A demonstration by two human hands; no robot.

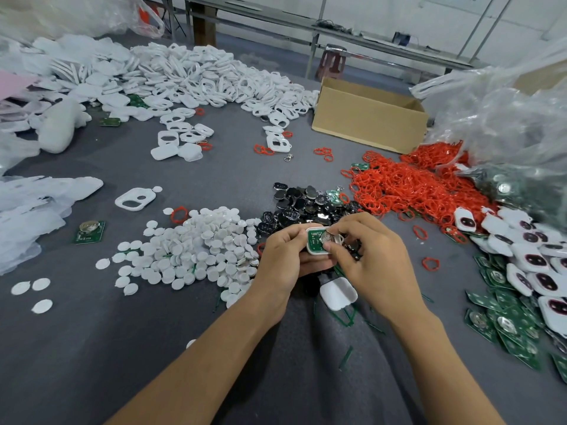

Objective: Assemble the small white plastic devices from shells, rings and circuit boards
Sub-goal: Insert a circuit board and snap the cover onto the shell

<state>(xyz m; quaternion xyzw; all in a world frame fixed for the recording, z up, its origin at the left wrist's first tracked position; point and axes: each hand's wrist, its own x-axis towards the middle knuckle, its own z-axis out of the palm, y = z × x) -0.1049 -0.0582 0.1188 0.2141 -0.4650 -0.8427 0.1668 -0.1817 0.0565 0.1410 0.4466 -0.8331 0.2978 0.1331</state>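
My left hand (285, 253) holds a white shell (310, 248) with a green circuit board (314, 240) lying inside it. The fingers of my right hand (365, 250) pinch the board at its silver coin cell (327, 238), pressing it into the shell. A second white shell (337, 292) lies on the grey table just below my hands. White round caps (196, 246) are heaped to the left, black parts (300, 204) behind my hands, red rings (405, 182) to the right.
A cardboard box (368, 124) stands at the back right. White shells (199, 75) pile across the back. Green boards (503, 317) and part-built white devices (534, 265) crowd the right edge. A lone board (89, 232) lies left. Plastic bags (506, 111) rise at the right.
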